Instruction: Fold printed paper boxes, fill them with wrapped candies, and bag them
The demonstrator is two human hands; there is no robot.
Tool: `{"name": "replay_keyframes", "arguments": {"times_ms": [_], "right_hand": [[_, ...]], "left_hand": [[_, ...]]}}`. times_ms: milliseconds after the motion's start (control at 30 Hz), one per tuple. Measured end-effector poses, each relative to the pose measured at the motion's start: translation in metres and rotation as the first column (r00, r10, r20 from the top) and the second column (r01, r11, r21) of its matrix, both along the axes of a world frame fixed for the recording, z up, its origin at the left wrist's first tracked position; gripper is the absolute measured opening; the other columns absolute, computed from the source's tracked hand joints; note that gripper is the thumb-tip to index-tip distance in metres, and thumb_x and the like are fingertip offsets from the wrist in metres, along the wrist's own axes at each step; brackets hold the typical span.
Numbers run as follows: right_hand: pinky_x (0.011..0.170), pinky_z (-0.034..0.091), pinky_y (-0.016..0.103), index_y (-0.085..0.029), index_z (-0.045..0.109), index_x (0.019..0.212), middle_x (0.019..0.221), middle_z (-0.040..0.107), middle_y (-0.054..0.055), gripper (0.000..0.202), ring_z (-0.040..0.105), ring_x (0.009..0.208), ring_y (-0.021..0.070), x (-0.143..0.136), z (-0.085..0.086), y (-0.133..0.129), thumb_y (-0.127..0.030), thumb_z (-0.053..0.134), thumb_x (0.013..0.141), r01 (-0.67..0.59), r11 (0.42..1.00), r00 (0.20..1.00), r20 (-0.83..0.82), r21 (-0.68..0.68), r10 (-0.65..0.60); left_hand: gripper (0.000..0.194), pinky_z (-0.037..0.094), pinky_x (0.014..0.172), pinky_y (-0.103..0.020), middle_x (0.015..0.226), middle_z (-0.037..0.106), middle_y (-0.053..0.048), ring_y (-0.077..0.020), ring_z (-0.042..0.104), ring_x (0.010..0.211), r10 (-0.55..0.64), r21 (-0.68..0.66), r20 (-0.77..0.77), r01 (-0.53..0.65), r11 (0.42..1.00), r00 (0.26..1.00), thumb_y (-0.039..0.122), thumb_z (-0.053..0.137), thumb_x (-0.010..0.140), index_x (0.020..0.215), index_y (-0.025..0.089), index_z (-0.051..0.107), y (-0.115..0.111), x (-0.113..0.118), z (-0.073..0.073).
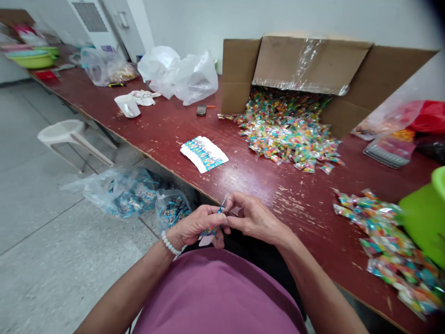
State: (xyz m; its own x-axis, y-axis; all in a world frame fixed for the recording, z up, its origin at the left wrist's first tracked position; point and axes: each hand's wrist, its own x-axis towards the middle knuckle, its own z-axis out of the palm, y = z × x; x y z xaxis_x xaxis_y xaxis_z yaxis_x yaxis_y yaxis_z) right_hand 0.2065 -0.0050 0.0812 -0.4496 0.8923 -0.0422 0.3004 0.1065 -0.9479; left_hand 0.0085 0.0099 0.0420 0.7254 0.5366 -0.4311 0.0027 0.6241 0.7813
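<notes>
Close to my body, just off the table edge, my left hand (200, 225) is closed around a small blue printed carton (209, 230), its pale end flap sticking out at the bottom. The fingers of my right hand (248, 217) pinch at the carton's upper end, where a thin white flap stands up. My fingers cover much of the carton, so its inside is hidden. On the table in front of my hands lies a fanned stack of flat blue-and-white cartons (204, 154).
An open cardboard box (313, 60) spills wrapped candies (288, 132) onto the red table (167, 134). More candy packets (385, 232) lie beside a green tub (426, 218) at right. Bags of filled blue packs (134, 192) and a white stool (69, 132) stand left. A white mug (127, 105) lies farther back.
</notes>
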Motion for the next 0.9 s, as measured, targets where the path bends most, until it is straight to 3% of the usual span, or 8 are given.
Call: {"name": "replay_keyframes", "arguments": {"times_ms": [133, 267, 333, 433, 533, 667, 767, 900], "right_hand": [[0.058, 0.043, 0.022, -0.022, 0.055, 0.090, 0.069, 0.067, -0.004, 0.012, 0.062, 0.063, 0.0125, 0.001, -0.009, 0.002, -0.019, 0.064, 0.084, -0.033, 0.999, 0.998, -0.055, -0.023, 0.031], [0.058, 0.045, 0.024, -0.023, 0.062, 0.108, 0.091, 0.069, 0.000, 0.034, 0.057, 0.060, 0.0109, -0.008, -0.026, 0.003, -0.027, 0.075, 0.077, 0.341, 0.933, 0.940, -0.064, 0.119, -0.335], [0.060, 0.047, 0.026, -0.022, 0.066, 0.107, 0.094, 0.069, 0.002, 0.036, 0.057, 0.063, 0.0116, -0.014, -0.033, 0.003, -0.033, 0.077, 0.075, 0.423, 0.902, 0.905, -0.089, 0.090, -0.415], [0.057, 0.047, 0.026, -0.019, 0.067, 0.082, 0.070, 0.065, 0.000, 0.026, 0.058, 0.058, 0.0135, -0.018, -0.039, 0.002, -0.045, 0.066, 0.084, 0.380, 0.915, 0.897, -0.187, -0.135, -0.400], [0.056, 0.044, 0.025, -0.019, 0.064, 0.069, 0.062, 0.062, -0.001, 0.031, 0.057, 0.057, 0.0134, -0.014, -0.041, 0.002, -0.046, 0.064, 0.085, 0.465, 0.877, 0.864, -0.158, -0.118, -0.479], [0.062, 0.047, 0.025, -0.020, 0.068, 0.096, 0.077, 0.070, -0.001, 0.025, 0.061, 0.068, 0.0146, -0.012, -0.043, 0.002, -0.042, 0.065, 0.085, 0.480, 0.873, 0.859, -0.156, -0.086, -0.488], [0.066, 0.053, 0.028, -0.023, 0.051, 0.127, 0.082, 0.071, -0.002, 0.053, 0.066, 0.072, 0.0162, -0.021, -0.046, 0.000, -0.041, 0.071, 0.081, 0.491, 0.837, 0.759, -0.353, -0.241, -0.547], [0.075, 0.055, 0.029, -0.023, 0.062, 0.114, 0.095, 0.074, 0.002, 0.039, 0.069, 0.083, 0.0168, -0.030, -0.051, -0.005, -0.040, 0.073, 0.080, 0.483, 0.830, 0.672, -0.489, -0.280, -0.556]], "left_hand": [[0.038, 0.048, 0.046, -0.021, 0.068, 0.067, -0.005, -0.0158, 0.067, 0.050, -0.063, 0.053, -0.058, 0.066, 0.996, 0.996, 0.043, 0.082, 0.068, 0.080, 0.010, 0.067, 0.003, 0.000, 0.008], [0.033, 0.048, 0.046, -0.023, 0.074, 0.069, -0.004, -0.0146, 0.065, 0.048, 0.116, 0.127, -0.134, -0.099, 0.987, 0.984, 0.037, 0.082, 0.069, 0.085, 0.011, 0.067, 0.003, 0.003, 0.014], [0.036, 0.049, 0.047, -0.025, 0.075, 0.070, -0.005, -0.0157, 0.065, 0.050, 0.201, 0.144, -0.147, -0.180, 0.973, 0.969, 0.039, 0.082, 0.070, 0.087, 0.012, 0.066, 0.002, 0.006, 0.012], [0.037, 0.053, 0.059, -0.028, 0.077, 0.070, -0.006, -0.0166, 0.067, 0.063, 0.263, 0.207, -0.152, -0.229, 0.951, 0.953, 0.043, 0.080, 0.073, 0.087, 0.011, 0.067, 0.002, 0.011, 0.006], [0.035, 0.055, 0.077, -0.028, 0.094, 0.072, -0.006, -0.0179, 0.069, 0.087, 0.334, 0.356, -0.135, -0.269, 0.895, 0.933, 0.040, 0.077, 0.079, 0.099, 0.013, 0.066, 0.002, 0.013, 0.000], [0.054, 0.057, 0.080, -0.030, 0.101, 0.072, -0.002, -0.0177, 0.071, 0.090, 0.456, 0.457, -0.062, -0.381, 0.804, 0.888, 0.031, 0.076, 0.080, 0.126, 0.021, 0.048, -0.003, 0.015, 0.000], [0.068, 0.057, 0.076, -0.028, 0.091, 0.071, 0.002, -0.0155, 0.071, 0.080, 0.548, 0.458, -0.002, -0.487, 0.744, 0.836, 0.027, 0.075, 0.080, 0.135, 0.024, 0.035, -0.011, 0.020, 0.005], [0.063, 0.056, 0.078, -0.027, 0.102, 0.070, -0.003, -0.0149, 0.069, 0.084, 0.583, 0.469, -0.009, -0.511, 0.720, 0.813, 0.028, 0.073, 0.081, 0.137, 0.023, 0.043, -0.016, 0.024, 0.008]]}}
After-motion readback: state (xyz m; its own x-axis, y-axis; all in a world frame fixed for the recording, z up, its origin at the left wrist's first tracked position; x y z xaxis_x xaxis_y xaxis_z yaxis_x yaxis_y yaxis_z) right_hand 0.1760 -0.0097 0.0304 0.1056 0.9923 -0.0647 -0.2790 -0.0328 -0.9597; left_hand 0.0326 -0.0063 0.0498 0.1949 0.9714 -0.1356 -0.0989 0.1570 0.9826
